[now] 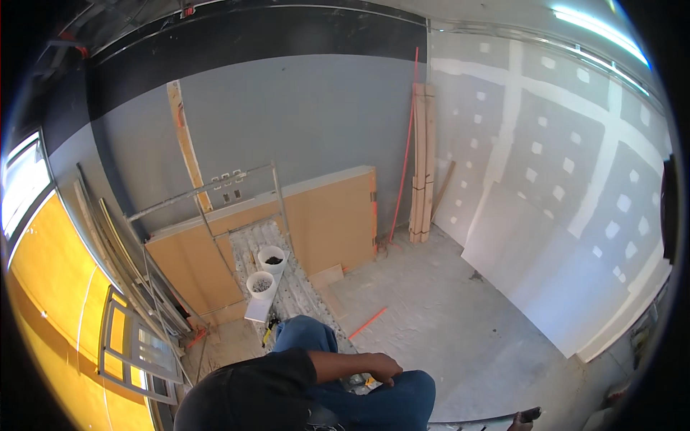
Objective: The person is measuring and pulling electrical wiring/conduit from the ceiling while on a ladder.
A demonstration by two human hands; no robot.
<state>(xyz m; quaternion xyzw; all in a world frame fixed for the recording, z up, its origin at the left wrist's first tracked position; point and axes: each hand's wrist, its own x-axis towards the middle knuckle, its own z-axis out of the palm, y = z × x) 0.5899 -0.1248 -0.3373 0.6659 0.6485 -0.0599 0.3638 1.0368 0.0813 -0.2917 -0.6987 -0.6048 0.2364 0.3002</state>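
Note:
My left hand [384,368] rests by my raised right thigh in blue jeans [410,395], fingers curled; any contents are hidden. A small yellow item [371,382] lies just below it on the spattered scaffold plank [248,237]. At the lower right edge my right hand [519,424], partly cut off, grips a dark object [530,414] that I cannot make out. Further along the plank stand two white buckets [261,294], the farther with dark contents. Beside them are a pale flat board [256,310] and a yellow-and-black tool [269,333].
A metal scaffold frame [280,205] and tan panels [330,215] stand ahead. Bundled boards [420,165] and a pink pole [402,172] lean in the corner; white sheets [539,266] lean right. Long strips [108,237] and a window frame [136,345] lean left. A pink strip [367,322] lies below.

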